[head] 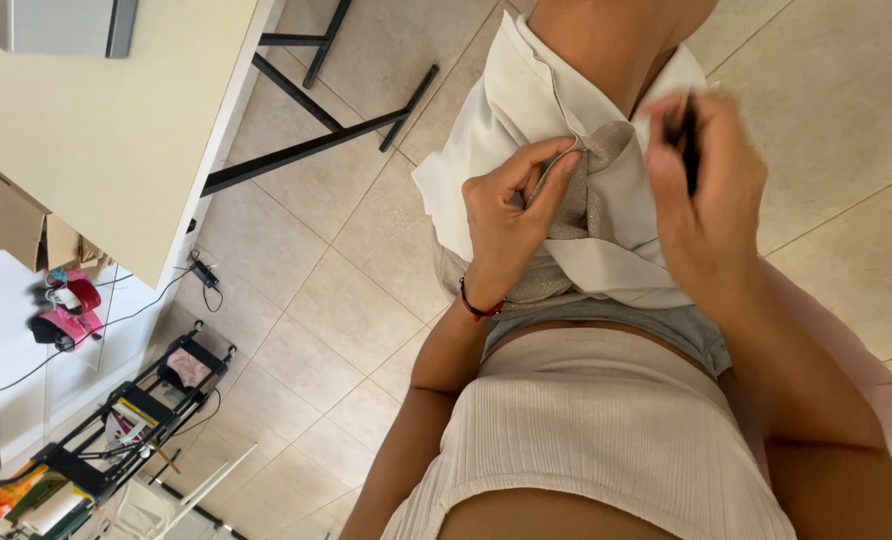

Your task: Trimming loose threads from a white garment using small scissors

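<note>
On the lap, over one bare knee, lies a white garment (526,110) with a shimmery grey-beige fabric piece (591,190) tucked into its fold. Left hand (506,215): thumb and forefinger pinched on the edge where grey fabric meets white cloth, other fingers curled beneath. A thin pale strand runs along that edge by the fingertips; thread or seam, cannot tell which. Red cord bracelet (478,308) on the left wrist.

Right hand (706,200): blurred, fingers closed around a slim dark object (688,150), too smeared to name; hand sits just beside the grey fabric, over the white cloth's right side.

Person seated, ribbed beige top, grey shorts. Tiled floor beneath.

Upper left: white table (106,130) on black legs. Lower left: black wire rack (126,420), its compartments holding small mixed items — something pink in the top one, orange and green packets further down; details too small to read. Pink object (66,310) on the floor near the wall, cable trailing from it.
</note>
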